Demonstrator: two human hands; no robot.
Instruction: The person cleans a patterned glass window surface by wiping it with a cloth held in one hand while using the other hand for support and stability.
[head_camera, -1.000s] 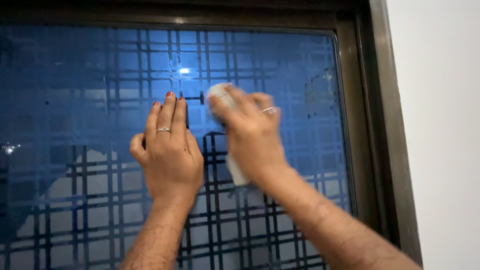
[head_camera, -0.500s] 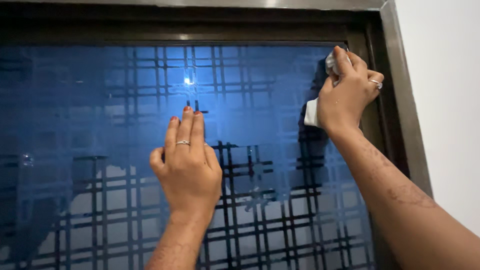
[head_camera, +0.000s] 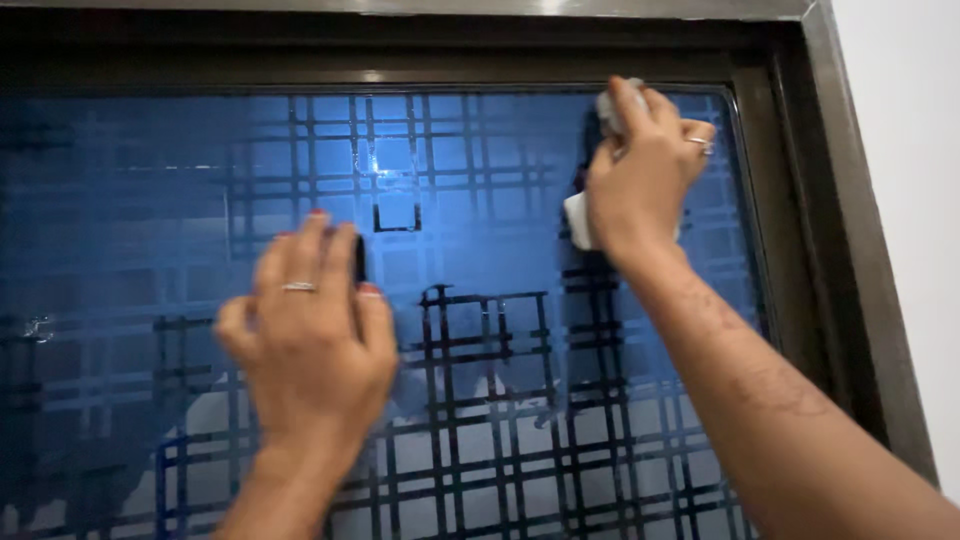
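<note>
A blue-lit window pane (head_camera: 470, 230) with a dark criss-cross grille behind it fills the view. My right hand (head_camera: 640, 175) presses a white cloth (head_camera: 578, 220) flat against the glass near the pane's upper right corner; the cloth shows above my fingers and below my palm. It wears a ring. My left hand (head_camera: 305, 325) rests against the glass at lower centre-left, fingers pointing up and held together, a ring on one finger, and it holds nothing.
A dark metal window frame (head_camera: 800, 230) borders the pane at the top and right. Beyond the frame on the right is a white wall (head_camera: 910, 150). The lower part of the pane looks paler through the grille.
My right hand with the cloth went from the pane's middle to the upper right corner, then a little back left. My left hand slid down and to the left.
</note>
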